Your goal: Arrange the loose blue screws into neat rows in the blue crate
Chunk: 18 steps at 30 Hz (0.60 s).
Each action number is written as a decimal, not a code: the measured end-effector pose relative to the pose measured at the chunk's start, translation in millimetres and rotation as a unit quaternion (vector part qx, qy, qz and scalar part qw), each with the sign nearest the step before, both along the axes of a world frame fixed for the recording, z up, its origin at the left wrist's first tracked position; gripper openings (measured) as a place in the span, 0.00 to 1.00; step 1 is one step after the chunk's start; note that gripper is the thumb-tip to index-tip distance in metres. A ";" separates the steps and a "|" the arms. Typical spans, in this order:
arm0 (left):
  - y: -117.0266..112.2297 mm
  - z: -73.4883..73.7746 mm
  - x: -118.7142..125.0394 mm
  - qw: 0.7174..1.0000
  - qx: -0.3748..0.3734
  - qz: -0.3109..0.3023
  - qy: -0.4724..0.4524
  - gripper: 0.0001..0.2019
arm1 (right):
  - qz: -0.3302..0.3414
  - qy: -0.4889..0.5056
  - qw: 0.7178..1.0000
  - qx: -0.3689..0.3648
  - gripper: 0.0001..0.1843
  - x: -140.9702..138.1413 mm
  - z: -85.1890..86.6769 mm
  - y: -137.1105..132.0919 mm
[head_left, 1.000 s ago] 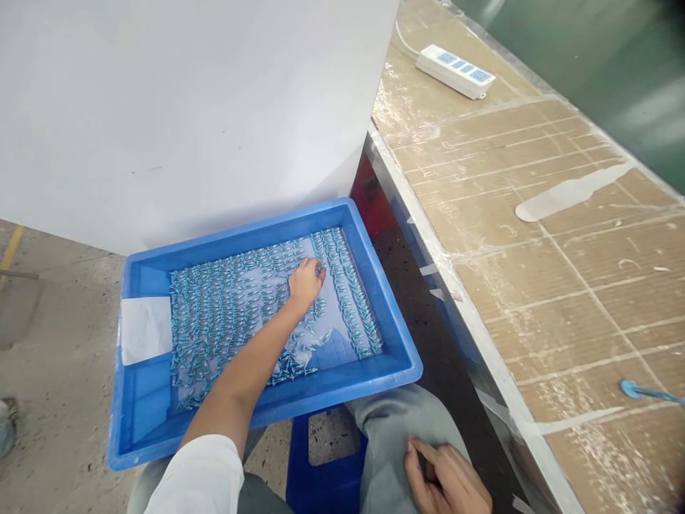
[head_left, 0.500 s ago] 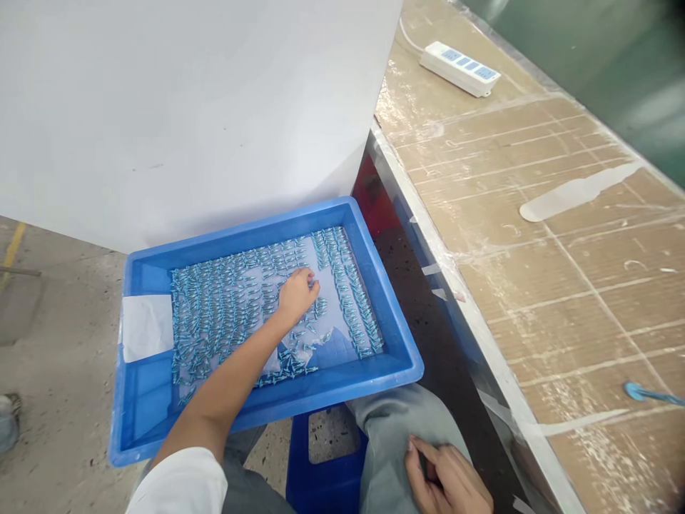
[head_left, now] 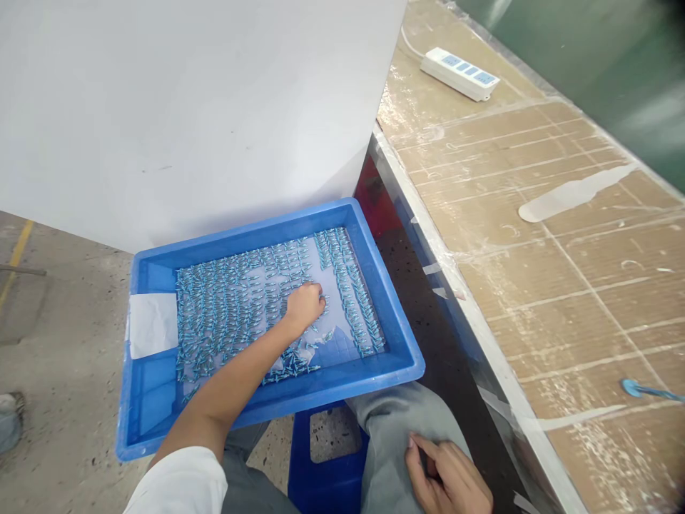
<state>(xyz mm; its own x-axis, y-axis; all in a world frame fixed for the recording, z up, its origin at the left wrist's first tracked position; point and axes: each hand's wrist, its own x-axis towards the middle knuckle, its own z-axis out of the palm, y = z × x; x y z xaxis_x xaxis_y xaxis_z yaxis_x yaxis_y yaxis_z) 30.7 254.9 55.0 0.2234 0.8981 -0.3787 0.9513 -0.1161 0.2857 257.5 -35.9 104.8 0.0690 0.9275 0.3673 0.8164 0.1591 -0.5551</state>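
Blue tray point(head_left: 389, 287), one, rectangular, set against a white panel point(head_left: 187, 107) and just above the person's lap. Contents: small blue pieces point(head_left: 214, 307), many, laid in close rows over the left part and in narrower rows along the right end, with a loose heap near the front wall; a pale bare strip lies between the two groups. White paper point(head_left: 154, 325), one sheet, at the tray's left end. Left hand point(head_left: 305, 305), over the middle of the tray beside the bare strip, fingers curled in together; whether they clamp a piece cannot be told. Right hand point(head_left: 452, 475), resting on the grey trousers point(head_left: 422, 414), fingers loosely bent; whether thumb and forefinger meet cannot be told. Blue stool point(head_left: 332, 471), one, under the tray's front edge. Table point(head_left: 535, 271), to the right, bearing a white power strip point(head_left: 460, 73).
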 end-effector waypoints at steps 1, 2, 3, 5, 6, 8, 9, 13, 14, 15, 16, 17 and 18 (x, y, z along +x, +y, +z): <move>1.9 -0.9 1.4 1.000 0.006 0.004 0.003 0.10 | 0.000 0.000 1.000 -0.001 0.09 0.4 -0.6 -0.3; 4.0 -1.8 2.4 1.000 0.013 0.010 0.004 0.10 | 0.000 0.000 1.000 -0.002 0.09 0.7 -1.3 -0.7; 6.3 -2.6 3.2 1.000 0.018 0.016 0.004 0.10 | 0.000 0.000 1.000 -0.002 0.09 1.0 -2.0 -1.1; 11.5 -3.5 4.7 0.999 0.025 0.033 0.004 0.10 | 0.002 0.003 1.000 -0.001 0.10 1.3 -3.0 -1.6; 14.2 -3.8 5.6 0.999 0.026 0.043 0.003 0.10 | 0.001 0.005 1.000 0.000 0.10 1.3 -3.2 -1.8; 20.0 -4.1 7.9 0.998 0.029 0.064 -0.003 0.11 | 0.002 0.008 1.000 0.001 0.11 1.1 -2.8 -1.6; 22.8 -4.3 9.4 0.997 0.032 0.073 -0.009 0.12 | 0.002 0.008 1.000 0.002 0.11 0.9 -2.2 -1.2; 32.2 -5.6 15.6 0.994 0.040 0.103 -0.025 0.12 | 0.006 0.005 1.000 0.000 0.08 0.0 1.4 1.4; 33.9 -5.9 16.9 0.993 0.041 0.108 -0.026 0.12 | 0.008 0.002 1.000 -0.001 0.08 -0.3 2.3 2.2; 35.3 -6.2 18.0 0.992 0.042 0.113 -0.025 0.12 | 0.010 0.000 1.000 0.000 0.08 -0.5 3.0 3.0; 36.4 -6.3 18.9 0.992 0.044 0.115 -0.025 0.11 | 0.010 -0.002 1.000 0.003 0.08 -0.7 3.5 3.7; 37.2 -6.4 19.8 0.992 0.045 0.118 -0.025 0.11 | 0.009 -0.002 1.000 0.005 0.08 -0.9 4.0 4.3; 37.9 -6.4 20.5 0.991 0.046 0.120 -0.025 0.11 | 0.007 -0.002 1.000 0.008 0.08 -1.0 4.2 4.6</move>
